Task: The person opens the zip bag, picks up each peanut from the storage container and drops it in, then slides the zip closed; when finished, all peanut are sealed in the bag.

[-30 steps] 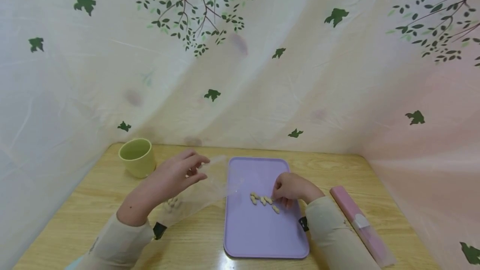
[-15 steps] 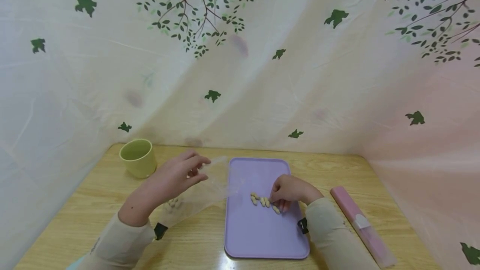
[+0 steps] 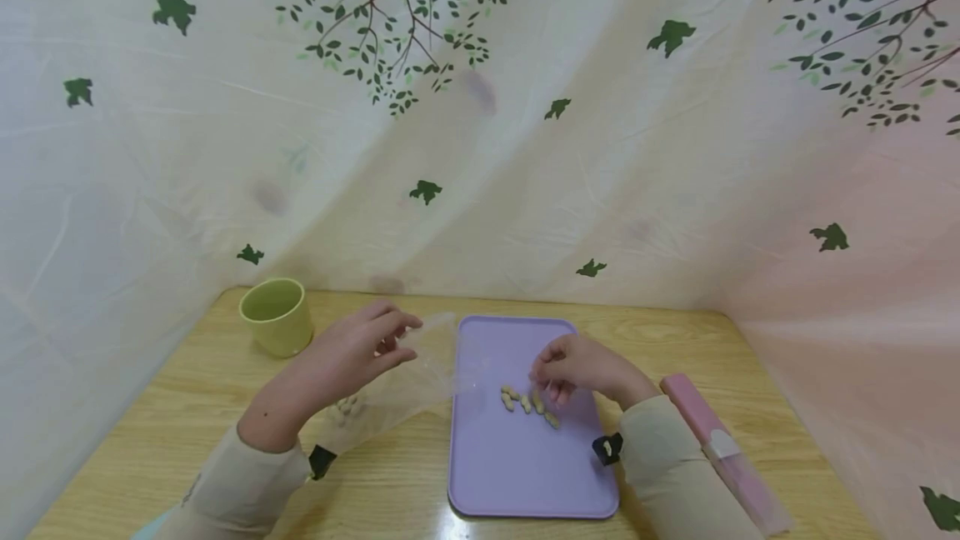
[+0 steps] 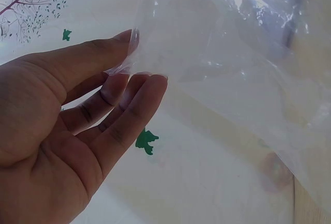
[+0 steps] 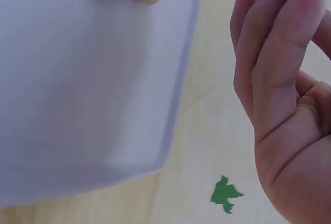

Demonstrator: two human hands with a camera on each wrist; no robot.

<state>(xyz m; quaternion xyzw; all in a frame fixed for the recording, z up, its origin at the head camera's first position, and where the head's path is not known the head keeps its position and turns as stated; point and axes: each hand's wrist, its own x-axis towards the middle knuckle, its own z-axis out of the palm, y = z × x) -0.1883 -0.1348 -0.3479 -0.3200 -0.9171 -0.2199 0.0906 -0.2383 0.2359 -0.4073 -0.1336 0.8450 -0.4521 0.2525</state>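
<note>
- The left hand (image 3: 363,344) was partly open, thumb and fingertips lightly pinching the edge of a clear plastic bag (image 3: 423,373).
- The bag spread to the right, its end overlapping the left side of a purple tray (image 3: 532,473) in the head view.
- The right hand (image 3: 577,369) hung over the tray's right side, fingers bent and tips close together; whether they held anything, I could not tell.
- Several peanuts (image 3: 551,420) lay loosely grouped on the tray, just left of and nearer than those fingertips.
- More pale nuts (image 3: 347,408) showed through the bag, left of the tray.
- A green cup (image 3: 283,336) stood far left on the wooden table (image 3: 397,482); a pink roll (image 3: 693,411) lay right.
</note>
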